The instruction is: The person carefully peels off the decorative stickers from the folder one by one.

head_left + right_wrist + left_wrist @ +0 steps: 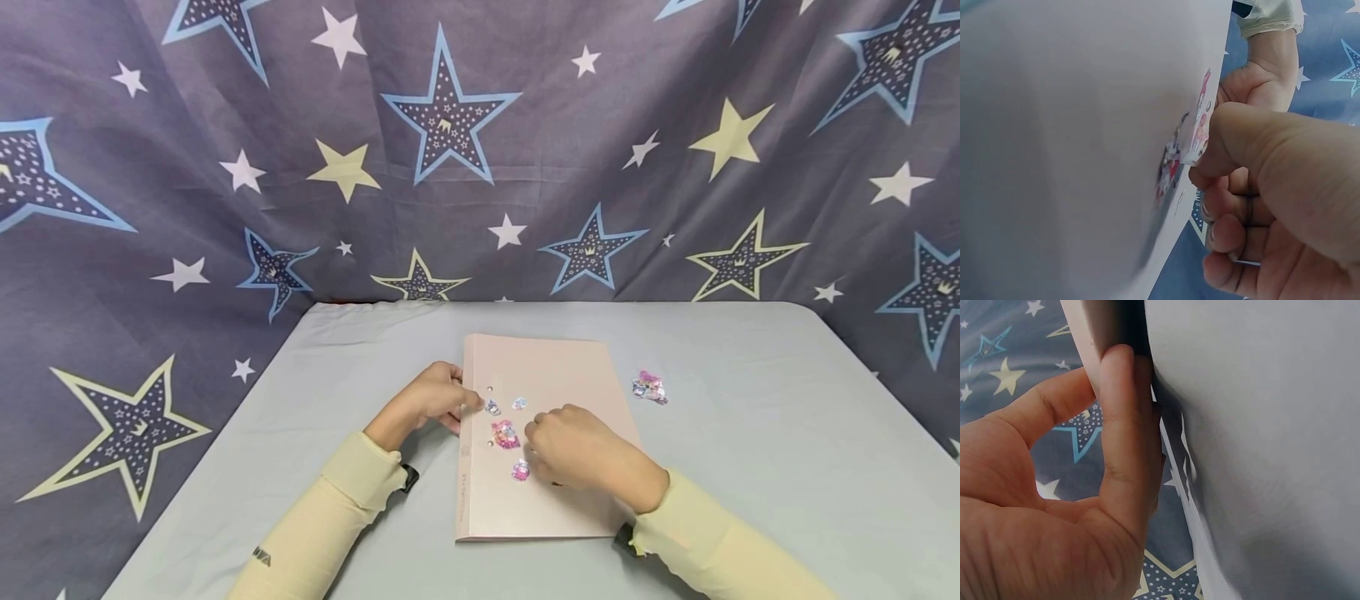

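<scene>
A pale pink file folder (555,367) lies on the table with its spine to the left. My left hand (431,396) grips the spine edge, thumb on top and fingers (1119,425) against its side. Shiny character stickers are on the cover: a large pink one (505,434), a small pink one (521,470), a bluish one (492,407) and a pale one (519,403). Over the cover, my right hand (581,446) has curled fingers and pinches a small sticker (1200,128) at its fingertips. Another sticker (1169,162) lies near them, mostly hidden by this hand in the head view.
A small pile of shiny stickers (649,387) lies on the grey-covered table (750,433), right of the folder. Behind the table hangs a dark star-patterned cloth (525,100). Dark straps (408,478) sit at the wrists.
</scene>
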`<control>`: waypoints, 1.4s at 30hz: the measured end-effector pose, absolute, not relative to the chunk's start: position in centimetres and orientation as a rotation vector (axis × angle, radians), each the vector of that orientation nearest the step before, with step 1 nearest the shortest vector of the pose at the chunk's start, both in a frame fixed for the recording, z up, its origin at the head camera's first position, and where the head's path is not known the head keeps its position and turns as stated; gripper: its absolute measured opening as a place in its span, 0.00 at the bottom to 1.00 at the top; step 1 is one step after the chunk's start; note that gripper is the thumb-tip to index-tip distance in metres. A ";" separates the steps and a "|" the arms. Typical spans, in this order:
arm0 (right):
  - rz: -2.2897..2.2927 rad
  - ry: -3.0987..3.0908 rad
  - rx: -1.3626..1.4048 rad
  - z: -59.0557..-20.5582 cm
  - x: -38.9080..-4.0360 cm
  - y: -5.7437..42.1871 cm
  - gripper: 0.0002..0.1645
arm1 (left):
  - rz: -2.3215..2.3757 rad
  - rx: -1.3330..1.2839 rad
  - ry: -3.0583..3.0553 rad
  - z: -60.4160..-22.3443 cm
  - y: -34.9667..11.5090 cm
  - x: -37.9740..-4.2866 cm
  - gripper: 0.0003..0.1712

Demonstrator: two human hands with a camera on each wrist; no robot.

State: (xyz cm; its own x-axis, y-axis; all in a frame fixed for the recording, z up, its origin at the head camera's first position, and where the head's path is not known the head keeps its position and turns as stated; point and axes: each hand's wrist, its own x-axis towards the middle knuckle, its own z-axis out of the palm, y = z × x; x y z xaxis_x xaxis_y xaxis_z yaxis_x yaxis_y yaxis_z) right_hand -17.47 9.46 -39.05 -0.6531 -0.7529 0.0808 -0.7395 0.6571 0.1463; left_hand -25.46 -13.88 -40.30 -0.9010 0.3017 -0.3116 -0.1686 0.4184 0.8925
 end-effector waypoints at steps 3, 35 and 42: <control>-0.147 -2.727 1.238 -39.0 -17.5 9.5 0.11 | 1.491 0.107 2.247 -40.3 -13.9 -25.4 0.20; -0.060 -2.657 1.223 -37.2 -17.5 10.3 0.06 | 1.477 0.076 2.262 -40.1 -13.8 -25.6 0.20; -0.011 -2.653 1.201 -36.7 -17.9 10.9 0.07 | 1.481 0.069 2.253 -40.3 -13.8 -25.6 0.20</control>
